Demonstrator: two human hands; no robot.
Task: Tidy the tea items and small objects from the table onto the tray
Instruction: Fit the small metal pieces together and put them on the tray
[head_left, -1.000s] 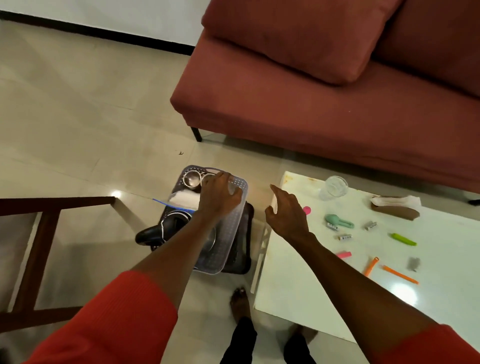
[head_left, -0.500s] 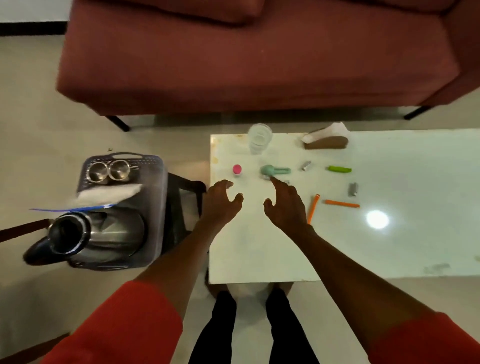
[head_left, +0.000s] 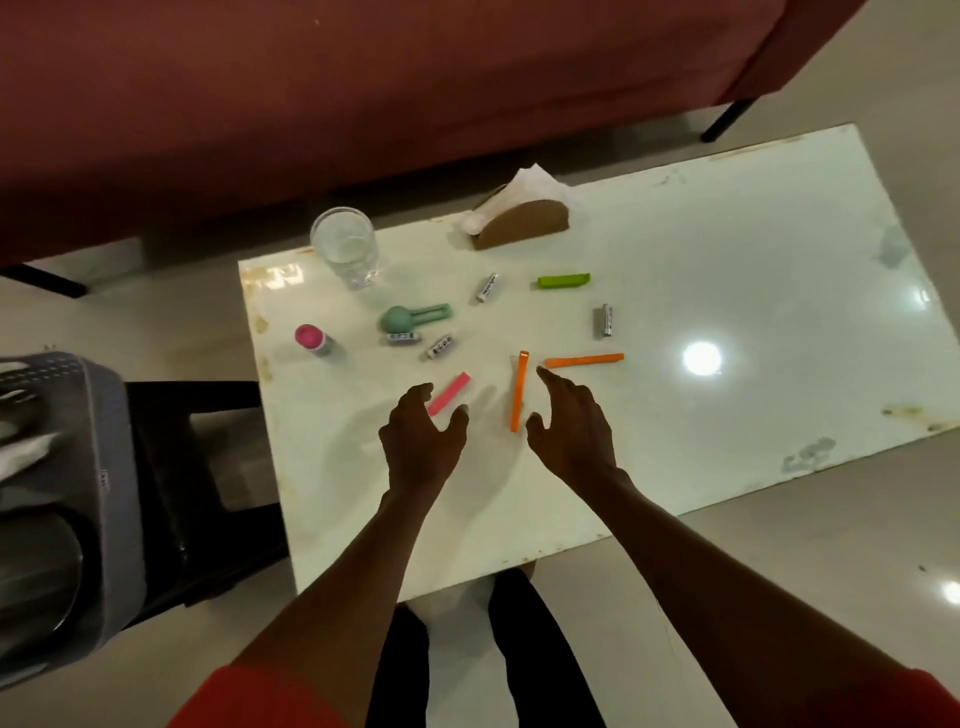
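Left hand (head_left: 422, 446): above the near table, fingers spread and loosely curved, holding nothing; its fingertips overlap the near end of the pink clip (head_left: 450, 393).
Right hand (head_left: 570, 429): likewise spread and empty; forefinger points toward the near end of the horizontal orange clip (head_left: 584, 360).
Upright orange clip (head_left: 518, 397): lies between the two hands, just left of the right thumb.
Table (head_left: 727, 322): white, glossy.
Mid row: three batteries (head_left: 440, 346), a fourth battery (head_left: 604, 320), teal tool (head_left: 413, 318), pink-capped tube (head_left: 312, 339).
Far row: green clip (head_left: 563, 280), glass (head_left: 345, 246), napkin holder (head_left: 519, 222).
Tray (head_left: 111, 467): grey, left of the table, well apart from both hands.
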